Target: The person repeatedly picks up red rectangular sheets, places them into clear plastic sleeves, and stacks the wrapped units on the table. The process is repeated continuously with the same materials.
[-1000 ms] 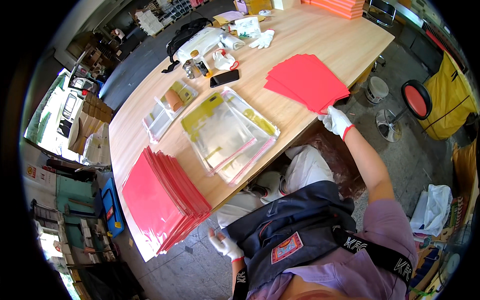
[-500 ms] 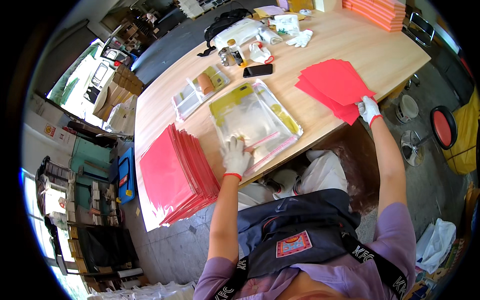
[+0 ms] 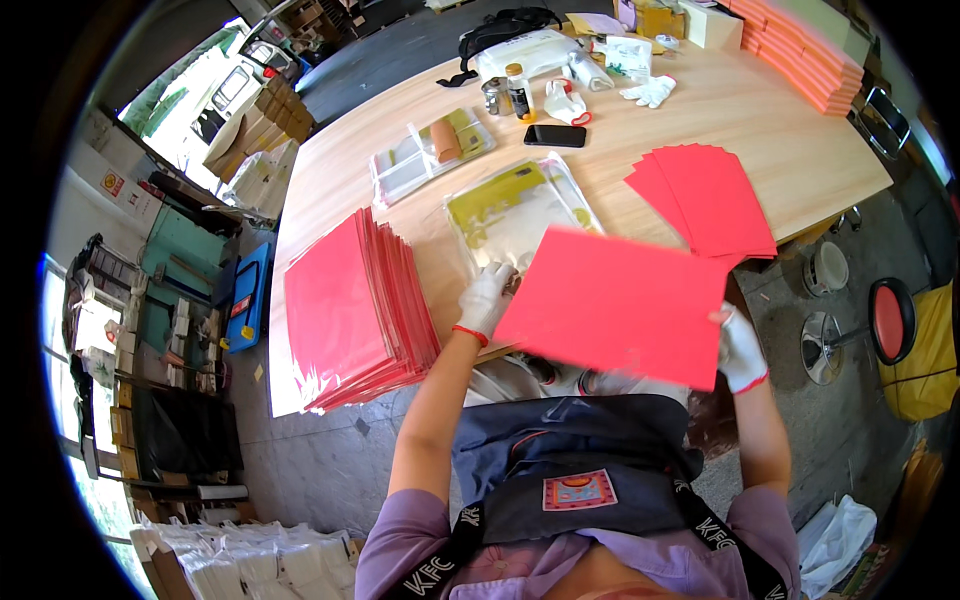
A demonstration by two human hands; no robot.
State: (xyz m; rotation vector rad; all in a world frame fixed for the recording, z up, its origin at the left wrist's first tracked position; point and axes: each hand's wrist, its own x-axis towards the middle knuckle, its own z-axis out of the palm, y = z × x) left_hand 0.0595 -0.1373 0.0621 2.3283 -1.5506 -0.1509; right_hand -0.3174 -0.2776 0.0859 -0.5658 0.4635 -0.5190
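Observation:
My right hand (image 3: pixel 741 352), in a white glove with a red cuff, grips the right edge of a red sheet (image 3: pixel 615 305). The sheet is held up over the table's near edge, in front of my lap. My gloved left hand (image 3: pixel 486 300) is at the near left of a stack of clear plastic bags (image 3: pixel 495 215), its fingers curled on the top bag's near edge. The sheet's left corner is close to those fingers and covers the near part of the bags. Beyond my right hand lies a fanned pile of red sheets (image 3: pixel 705 195).
Left of my left hand stands a tall stack of bagged red sheets (image 3: pixel 335 300). Farther back are more clear packets (image 3: pixel 405 165) with a brown roll (image 3: pixel 445 142), a phone (image 3: pixel 555 136), a bottle (image 3: pixel 519 95) and spare gloves (image 3: pixel 650 91). A stool (image 3: pixel 890 318) stands at right.
My right hand has drawn one red sheet off the fanned pile and brought it left and nearer. My left hand, flat on the bags before, has curled its fingers. The view has shifted.

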